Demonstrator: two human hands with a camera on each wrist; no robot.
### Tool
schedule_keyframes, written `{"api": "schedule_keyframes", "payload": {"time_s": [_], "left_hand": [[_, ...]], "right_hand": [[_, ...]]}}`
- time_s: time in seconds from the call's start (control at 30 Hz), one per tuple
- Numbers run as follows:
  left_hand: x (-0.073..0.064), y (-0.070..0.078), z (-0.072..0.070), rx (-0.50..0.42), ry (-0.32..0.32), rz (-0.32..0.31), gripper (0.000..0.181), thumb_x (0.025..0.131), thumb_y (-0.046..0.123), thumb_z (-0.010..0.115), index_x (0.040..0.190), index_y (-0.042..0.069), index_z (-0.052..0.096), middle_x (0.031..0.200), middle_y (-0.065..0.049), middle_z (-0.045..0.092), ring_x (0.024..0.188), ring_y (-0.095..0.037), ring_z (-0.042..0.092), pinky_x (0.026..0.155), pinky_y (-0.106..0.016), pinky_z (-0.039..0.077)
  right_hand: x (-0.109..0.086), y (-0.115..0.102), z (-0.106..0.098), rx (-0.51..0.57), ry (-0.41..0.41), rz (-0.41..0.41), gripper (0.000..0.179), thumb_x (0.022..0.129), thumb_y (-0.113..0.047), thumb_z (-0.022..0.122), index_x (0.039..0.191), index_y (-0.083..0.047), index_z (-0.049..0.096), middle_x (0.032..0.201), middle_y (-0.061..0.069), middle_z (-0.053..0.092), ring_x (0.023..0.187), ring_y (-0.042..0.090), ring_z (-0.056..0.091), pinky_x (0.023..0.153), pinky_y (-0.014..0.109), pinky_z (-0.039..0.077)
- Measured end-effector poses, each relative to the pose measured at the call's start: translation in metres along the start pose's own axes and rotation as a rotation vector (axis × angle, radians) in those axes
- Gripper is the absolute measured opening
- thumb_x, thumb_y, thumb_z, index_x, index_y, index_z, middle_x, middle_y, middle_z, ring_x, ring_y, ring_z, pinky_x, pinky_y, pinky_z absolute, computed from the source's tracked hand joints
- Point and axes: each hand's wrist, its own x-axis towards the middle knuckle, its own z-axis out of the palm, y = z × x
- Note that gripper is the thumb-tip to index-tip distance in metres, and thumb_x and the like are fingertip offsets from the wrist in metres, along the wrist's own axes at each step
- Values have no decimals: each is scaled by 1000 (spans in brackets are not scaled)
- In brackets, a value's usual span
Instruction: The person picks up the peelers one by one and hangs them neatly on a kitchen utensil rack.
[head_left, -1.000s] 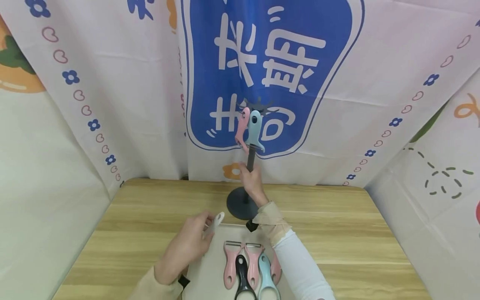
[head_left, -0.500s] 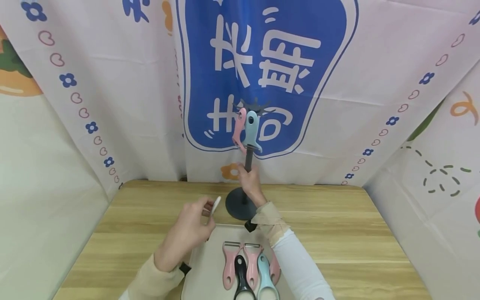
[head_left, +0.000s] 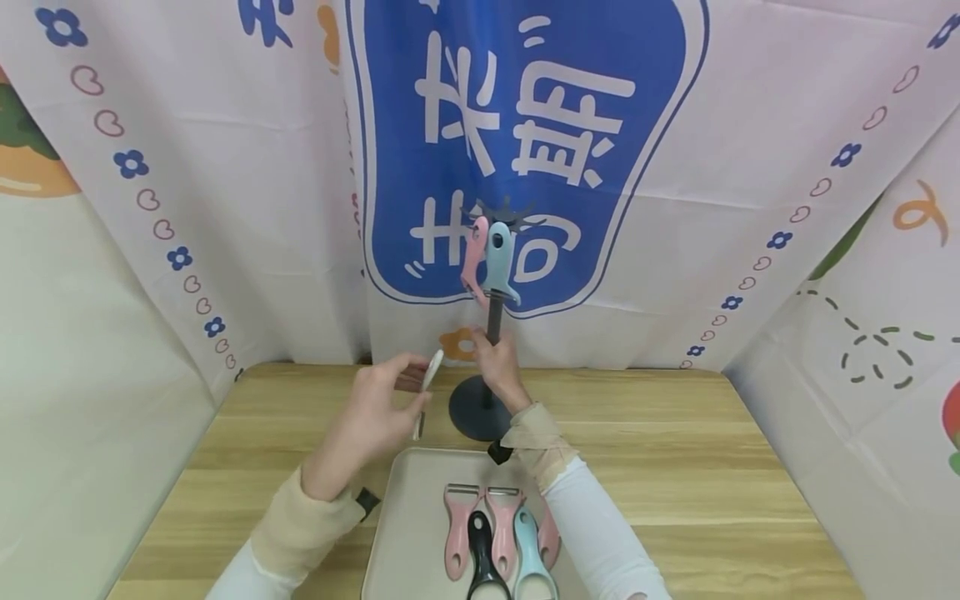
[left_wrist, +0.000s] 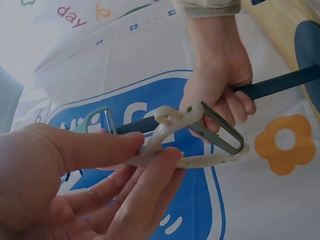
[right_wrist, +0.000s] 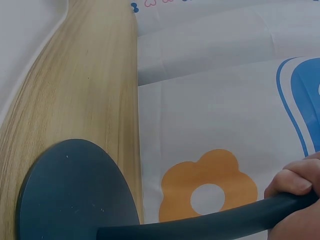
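Left hand (head_left: 372,422) pinches a white peeler (head_left: 426,385) mid-transfer while right hand (head_left: 491,364) grips the rack pole (head_left: 494,312); next, judged: hole onto a free hook.

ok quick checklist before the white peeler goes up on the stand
1. White peeler held firmly: ok, the left hand pinches it between thumb and fingers.
2. Stand steadied: ok, the right hand grips its pole.
3. Base flat on the table: ok.
4. Free hook at the top: cannot tell; a pink peeler and a blue peeler hang there and the other hooks are too small to judge.
5. Peeler's hanging hole facing the hooks: cannot tell.
6. Path up to the hooks clear: ok, nothing lies between.
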Motion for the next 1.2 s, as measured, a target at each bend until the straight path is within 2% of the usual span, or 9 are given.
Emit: {"api": "schedule_keyframes", "payload": {"time_s": [0.13,0.33,0.43,0.63,0.73,0.9,1.0,1.2], "left_hand": [[12,3,-10,-24,8,37,34,89,-7,80,122,-2,70,111,-19,77,97,-33,78,87,-46,64],[30,9,-23,-102,11,-8,36,93,-2,79,128,0,68,116,-20,75,104,-34,78,88,-44,64],[39,10,-27,-133,38,6,36,95,1,79,129,1,69,118,-19,75,105,-34,77,90,-44,64],[59,11,-33,-190,112,61,38,95,4,79,132,3,70,119,-18,75,105,-34,77,91,-46,63],[69,10,-36,-209,156,98,39,96,4,79,133,3,70,120,-19,76,106,-33,77,91,-43,63],[86,4,-38,-247,225,187,38,95,6,81,131,3,70,121,-17,77,109,-30,76,90,-29,62],[94,3,-38,-263,259,215,35,95,9,81,128,4,71,120,-15,77,108,-28,76,90,-24,60],[109,6,-35,-316,319,244,33,97,12,80,130,8,74,123,-11,78,109,-24,76,93,-27,61]], "right_hand": [[0,-1,0,-5,3,-4,52,108,-15,52,57,-19,42,49,-10,37,42,7,32,43,25,27],[0,-2,0,-24,1,-14,51,108,-17,52,57,-18,43,50,-9,38,42,8,32,43,26,27],[1,-2,0,-32,7,-34,52,108,-15,53,57,-18,44,50,-9,38,42,8,32,43,26,26],[-1,-2,0,-3,-17,-41,51,109,-13,51,59,-16,43,50,-10,38,41,8,32,43,25,27],[-4,-1,0,2,-20,-39,51,110,-12,50,60,-15,43,50,-10,37,41,8,32,43,26,26],[-8,0,-1,-9,-2,-24,52,110,-14,51,58,-15,43,50,-10,37,41,8,32,43,26,25],[-8,0,0,-19,-2,-18,53,110,-14,50,57,-15,43,49,-10,37,41,8,31,42,26,25],[-3,0,0,-27,-13,-30,52,110,-16,51,58,-15,44,50,-8,38,41,8,33,43,26,27]]}}
